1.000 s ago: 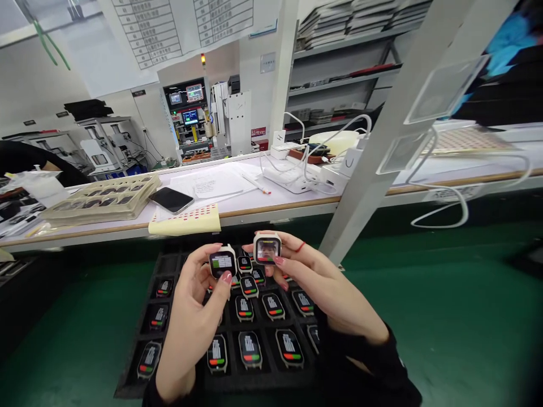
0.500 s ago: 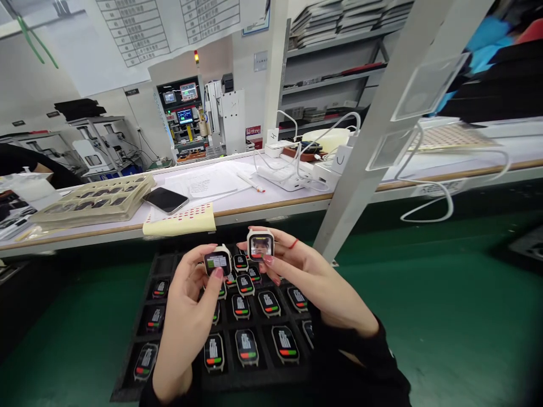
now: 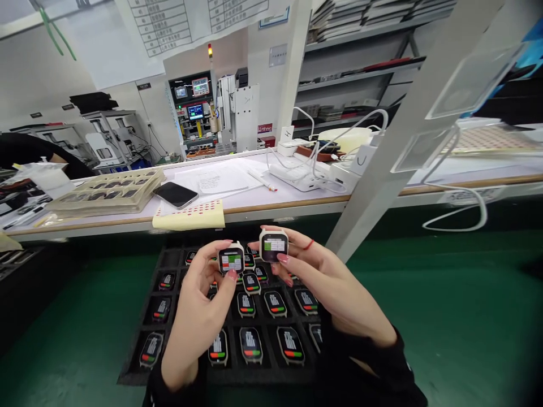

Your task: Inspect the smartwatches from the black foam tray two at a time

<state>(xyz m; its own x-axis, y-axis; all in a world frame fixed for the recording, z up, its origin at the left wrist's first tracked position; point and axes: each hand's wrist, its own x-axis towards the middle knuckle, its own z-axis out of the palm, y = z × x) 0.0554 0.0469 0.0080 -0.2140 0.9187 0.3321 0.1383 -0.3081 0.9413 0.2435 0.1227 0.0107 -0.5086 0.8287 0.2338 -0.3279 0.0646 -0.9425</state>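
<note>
Above a black tray (image 3: 139, 374) I hold up two strapless smartwatches side by side, screens facing me. My left hand (image 3: 202, 308) is closed around one smartwatch (image 3: 231, 259), its thumb at the lower edge of the lit screen, which has green, white and red cells. In my right hand (image 3: 322, 277) is the other smartwatch (image 3: 274, 246), with a light case and a screen of green and white cells; the thumb touches its lower edge. Beneath them, several smartwatches (image 3: 251, 343) lie in the tray's compartments, each with a red and green bar. My hands hide part of the tray.
Beyond the tray runs a workbench (image 3: 237, 215) with a phone (image 3: 175, 194), papers, a pen (image 3: 262, 180), white chargers with cables and a plastic parts tray (image 3: 106, 195). A slanted metal post (image 3: 382, 164) stands to the right. At far left is another person's arm (image 3: 38, 155).
The right watch's screen has gone from a camera picture to a grid of green and white cells. On the left watch, red cells now show. The view has shifted slightly.
</note>
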